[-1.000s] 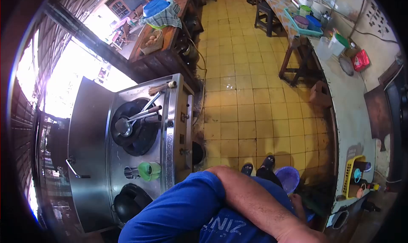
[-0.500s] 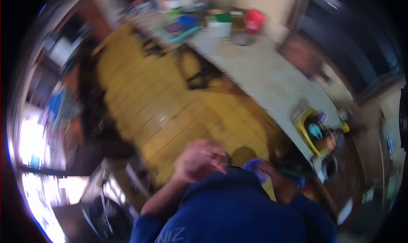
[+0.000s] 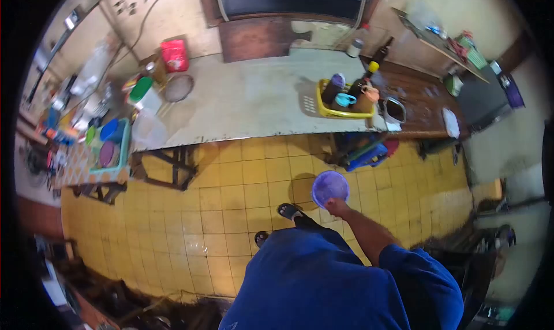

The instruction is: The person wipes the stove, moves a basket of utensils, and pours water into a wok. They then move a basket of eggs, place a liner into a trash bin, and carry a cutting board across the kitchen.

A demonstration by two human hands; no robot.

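A round purple bowl (image 3: 330, 188) hangs above the yellow tiled floor, its inside facing up. My right hand (image 3: 336, 206) grips the near rim, fingers closed on it. Whatever the bowl holds is too unclear to name. My left hand is out of the frame. Beyond the bowl runs the front edge of a long pale table (image 3: 248, 99). On its right part sits a yellow basket (image 3: 346, 114) with bottles and a cyan-lidded container.
At the table's left are a green-lidded tub (image 3: 141, 90), a red packet (image 3: 174, 55), a round sieve (image 3: 179, 88) and a teal basket (image 3: 123, 151). A wooden board (image 3: 254, 40) leans on the wall. Blue stools (image 3: 369, 155) stand under the table.
The view has swung round to face the table and is sharper. My left hand, in view before, has left the frame. My right hand still holds the purple bowl, now farther out over the floor.
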